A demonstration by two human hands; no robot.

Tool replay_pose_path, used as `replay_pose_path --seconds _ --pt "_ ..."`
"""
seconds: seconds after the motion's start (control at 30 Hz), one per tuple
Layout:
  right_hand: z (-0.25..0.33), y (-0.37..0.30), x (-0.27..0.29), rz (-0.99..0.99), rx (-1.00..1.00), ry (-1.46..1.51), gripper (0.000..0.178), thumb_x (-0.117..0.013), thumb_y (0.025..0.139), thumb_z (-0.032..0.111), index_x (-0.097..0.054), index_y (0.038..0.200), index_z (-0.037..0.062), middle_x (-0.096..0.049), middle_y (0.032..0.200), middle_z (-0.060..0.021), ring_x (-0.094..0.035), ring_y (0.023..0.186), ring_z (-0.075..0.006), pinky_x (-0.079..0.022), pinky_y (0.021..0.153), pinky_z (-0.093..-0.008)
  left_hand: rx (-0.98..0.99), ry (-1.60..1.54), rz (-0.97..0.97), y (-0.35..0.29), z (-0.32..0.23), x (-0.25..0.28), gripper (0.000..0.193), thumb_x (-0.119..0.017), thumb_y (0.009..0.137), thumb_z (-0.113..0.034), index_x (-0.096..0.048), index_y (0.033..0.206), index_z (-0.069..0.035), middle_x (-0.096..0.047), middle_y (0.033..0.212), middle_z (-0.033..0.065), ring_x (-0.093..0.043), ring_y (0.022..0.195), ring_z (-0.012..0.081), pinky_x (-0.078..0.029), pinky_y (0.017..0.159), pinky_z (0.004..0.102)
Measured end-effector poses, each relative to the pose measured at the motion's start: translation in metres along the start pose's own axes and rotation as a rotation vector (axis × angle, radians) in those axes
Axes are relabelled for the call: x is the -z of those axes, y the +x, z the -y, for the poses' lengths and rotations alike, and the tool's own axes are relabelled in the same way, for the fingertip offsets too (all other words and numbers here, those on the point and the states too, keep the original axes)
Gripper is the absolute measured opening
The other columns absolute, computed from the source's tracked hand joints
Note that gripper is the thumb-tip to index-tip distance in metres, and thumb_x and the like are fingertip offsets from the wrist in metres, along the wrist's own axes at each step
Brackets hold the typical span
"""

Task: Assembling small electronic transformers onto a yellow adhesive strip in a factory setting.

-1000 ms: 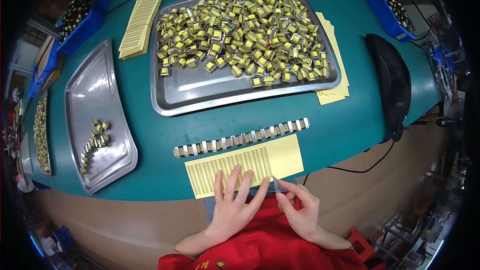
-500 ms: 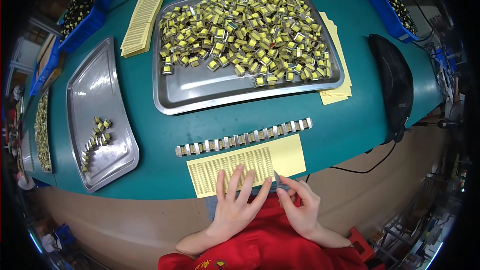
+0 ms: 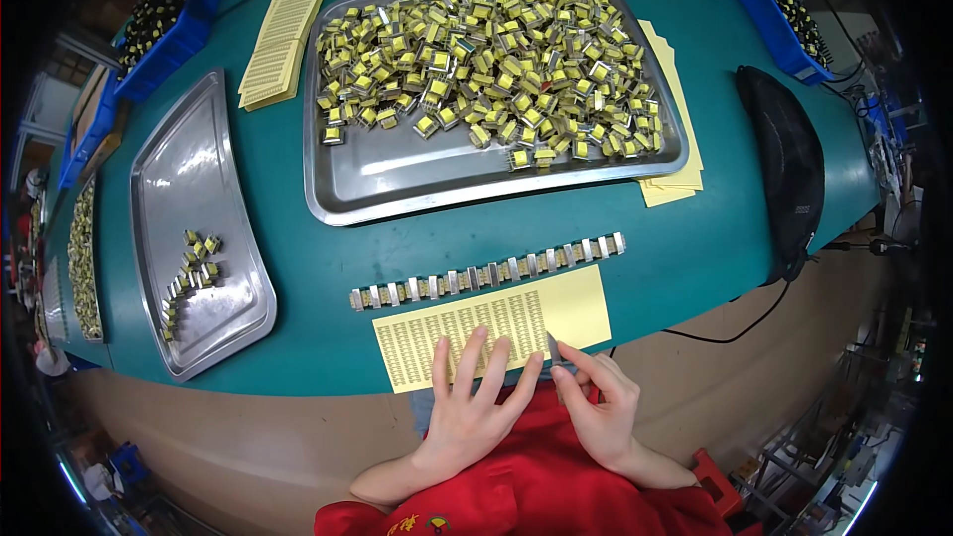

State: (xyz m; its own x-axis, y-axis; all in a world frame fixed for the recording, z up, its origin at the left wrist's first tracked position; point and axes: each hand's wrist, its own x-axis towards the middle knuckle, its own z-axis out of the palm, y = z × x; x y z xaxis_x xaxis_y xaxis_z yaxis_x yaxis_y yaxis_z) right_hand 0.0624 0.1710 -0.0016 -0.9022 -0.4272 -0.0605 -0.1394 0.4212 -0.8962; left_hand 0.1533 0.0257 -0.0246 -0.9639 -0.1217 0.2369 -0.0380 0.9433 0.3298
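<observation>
A yellow sheet of printed labels [image 3: 579, 310] lies at the table's near edge. My left hand [image 3: 465, 417] rests on it with fingers spread, pressing the printed part. Pinched between the thumb and fingers of my right hand [image 3: 602, 402] is a thin, pointed grey blade [image 3: 553, 345]. Its tip touches or hovers just over the sheet beside the last printed column; I cannot tell which. Just beyond the sheet runs a slanting row of small transformers [image 3: 486, 275], set side by side with silvery cores showing.
A large metal tray [image 3: 397, 194] heaped with yellow-wrapped transformers stands beyond the row. A smaller tray [image 3: 204, 203] at left holds several more. Yellow label sheets [image 3: 283, 40] lie at back left, others [image 3: 675, 139] at right. A black pouch [image 3: 779, 169] and blue bins [image 3: 764, 10] flank the table.
The blade's tip has shifted slightly away from me along the printed edge. My left hand stays spread on the sheet, and the whole view has moved a little.
</observation>
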Motion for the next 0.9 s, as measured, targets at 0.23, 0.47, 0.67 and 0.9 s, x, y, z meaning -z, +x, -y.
replay_pose_path --seconds 0.23,0.47,0.67,0.9 --pt "0.0015 0.0024 0.0008 0.039 -0.006 -0.015 0.03 -0.069 0.086 -0.008 -0.069 0.115 -0.0036 -0.061 0.071 -0.003 -0.055 0.061 -0.0075 -0.043 0.055 -0.0214 -0.038 0.029 0.022 -0.0012 0.0024 -0.0004 0.049 -0.074 0.08 -0.023 -0.064 0.127 -0.023 -0.049 0.132 0.0138 -0.042 0.132 0.0399 -0.027 0.11 0.0654" --pt "-0.0016 0.0017 -0.0006 0.04 -0.009 -0.016 0.027 -0.068 0.088 -0.007 -0.069 0.115 -0.0046 -0.061 0.074 -0.0035 -0.056 0.06 -0.0065 -0.045 0.053 -0.0201 -0.038 0.024 0.01 -0.0012 0.0023 -0.0005 0.047 -0.074 0.079 -0.021 -0.065 0.125 -0.022 -0.05 0.13 0.0136 -0.044 0.131 0.0394 -0.028 0.11 0.0646" --pt "0.0016 0.0037 -0.0019 0.03 -0.035 -0.023 0.027 -0.068 0.088 -0.006 -0.069 0.115 -0.0047 -0.062 0.074 -0.0037 -0.056 0.06 -0.0062 -0.044 0.052 -0.02 -0.042 0.022 0.011 -0.0008 0.0027 -0.0012 0.048 -0.074 0.079 -0.021 -0.064 0.126 -0.022 -0.049 0.131 0.0132 -0.044 0.131 0.0392 -0.028 0.11 0.0649" --pt "0.0027 0.0051 -0.0034 0.025 -0.046 -0.012 0.027 -0.068 0.089 -0.006 -0.069 0.115 -0.0045 -0.062 0.074 -0.0039 -0.057 0.06 -0.0062 -0.044 0.052 -0.0198 -0.042 0.024 0.017 -0.0018 0.003 -0.0018 0.048 -0.074 0.08 -0.021 -0.064 0.127 -0.023 -0.049 0.131 0.013 -0.044 0.131 0.0391 -0.028 0.11 0.0651"
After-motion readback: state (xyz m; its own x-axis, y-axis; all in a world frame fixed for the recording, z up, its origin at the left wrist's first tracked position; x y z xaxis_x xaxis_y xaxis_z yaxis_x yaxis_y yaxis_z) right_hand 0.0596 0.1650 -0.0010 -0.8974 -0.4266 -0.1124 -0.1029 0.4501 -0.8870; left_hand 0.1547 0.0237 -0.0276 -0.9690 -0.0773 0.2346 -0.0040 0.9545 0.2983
